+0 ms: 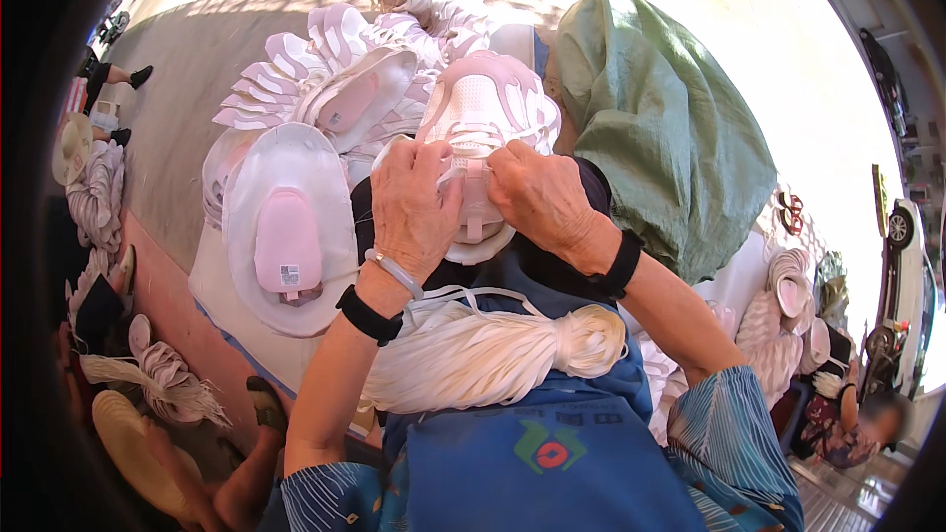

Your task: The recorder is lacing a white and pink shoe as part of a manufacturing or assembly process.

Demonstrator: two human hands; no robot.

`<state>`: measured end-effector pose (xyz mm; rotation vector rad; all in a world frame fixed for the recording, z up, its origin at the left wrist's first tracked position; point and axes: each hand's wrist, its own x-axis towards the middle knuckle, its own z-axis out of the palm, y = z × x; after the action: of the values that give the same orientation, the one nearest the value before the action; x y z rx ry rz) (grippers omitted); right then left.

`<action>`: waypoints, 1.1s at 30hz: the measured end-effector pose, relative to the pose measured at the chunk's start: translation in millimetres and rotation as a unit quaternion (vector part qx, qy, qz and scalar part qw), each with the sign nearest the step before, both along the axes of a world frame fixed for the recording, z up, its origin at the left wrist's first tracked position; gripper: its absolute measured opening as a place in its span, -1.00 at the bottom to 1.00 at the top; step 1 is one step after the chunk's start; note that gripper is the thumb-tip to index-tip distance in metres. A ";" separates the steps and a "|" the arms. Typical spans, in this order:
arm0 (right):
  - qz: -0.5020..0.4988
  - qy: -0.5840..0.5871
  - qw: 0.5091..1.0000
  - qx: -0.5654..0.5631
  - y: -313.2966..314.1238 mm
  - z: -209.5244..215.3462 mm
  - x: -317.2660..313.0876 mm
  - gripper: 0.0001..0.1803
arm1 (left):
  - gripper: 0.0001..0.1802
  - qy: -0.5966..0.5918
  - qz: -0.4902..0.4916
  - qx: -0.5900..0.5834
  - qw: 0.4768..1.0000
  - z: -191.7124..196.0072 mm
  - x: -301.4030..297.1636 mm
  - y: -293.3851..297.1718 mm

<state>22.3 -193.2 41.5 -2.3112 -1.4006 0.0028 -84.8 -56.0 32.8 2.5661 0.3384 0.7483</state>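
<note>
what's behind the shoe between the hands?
Beyond the shoe, a heap of similar pink-and-white uppers shows, with green cloth to the right. Whatever the shoe itself covers can't be seen.

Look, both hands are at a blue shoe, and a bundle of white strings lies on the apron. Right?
Not blue: the head view shows a pink-and-white shoe. The left hand and right hand are at it, and white strings lie on the apron.

The fingers (514,166) partly hide the pale shoe (485,92).
</note>
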 end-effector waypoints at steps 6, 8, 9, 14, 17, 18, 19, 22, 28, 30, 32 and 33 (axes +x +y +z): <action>0.017 0.098 0.988 0.115 -24.9 14.5 3.1 -0.89 | -0.73 0.043 -0.103 0.036 0.993 3.0 -0.4 -19.9; 0.029 0.141 0.981 0.129 -28.9 17.3 6.5 -0.88 | -0.77 0.038 -0.127 0.040 0.990 1.8 1.8 -23.0; 0.028 0.212 0.970 0.120 -30.1 21.8 10.8 -0.85 | -0.80 0.035 -0.137 -0.018 0.990 4.6 1.3 -25.5; 0.002 0.309 0.944 0.116 -37.1 29.6 26.2 -0.73 | -0.84 0.002 -0.274 -0.190 0.943 44.6 -3.8 -69.9; 0.034 0.301 0.947 0.107 -31.9 32.8 30.8 -0.73 | -0.76 -0.066 -0.408 -0.275 0.868 63.7 -1.0 -117.5; 0.039 0.303 0.947 0.099 -34.6 37.2 33.0 -0.74 | -0.76 -0.052 -0.462 -0.294 0.835 75.4 0.5 -133.4; 0.046 0.304 0.946 0.100 -33.5 39.7 32.4 -0.74 | -0.76 -0.069 -0.501 -0.314 0.804 79.1 1.1 -148.9; 0.073 0.315 0.938 0.123 -30.9 42.3 30.4 -0.76 | -0.77 -0.029 -0.529 -0.302 0.793 84.0 -0.3 -155.3; -0.032 0.436 0.893 0.109 -30.1 29.1 19.3 -0.79 | -0.93 0.048 -0.350 -0.396 0.847 59.2 -25.0 -98.5; -0.019 0.371 0.920 0.125 -28.1 19.1 20.3 -0.81 | -0.87 0.142 -0.230 -0.538 0.798 55.1 -40.2 -78.0; 0.014 0.249 0.954 0.163 -25.6 2.6 24.5 -0.83 | -0.82 0.140 -0.131 -0.563 0.804 42.3 -43.4 -58.2; 0.012 0.248 0.955 0.164 -22.0 1.6 22.9 -0.83 | -0.78 0.137 -0.097 -0.550 0.818 36.8 -42.4 -47.1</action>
<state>45.2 -215.2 43.1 -1.8497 -1.0769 0.3136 -127.2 -103.1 69.7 1.5278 0.4225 0.0112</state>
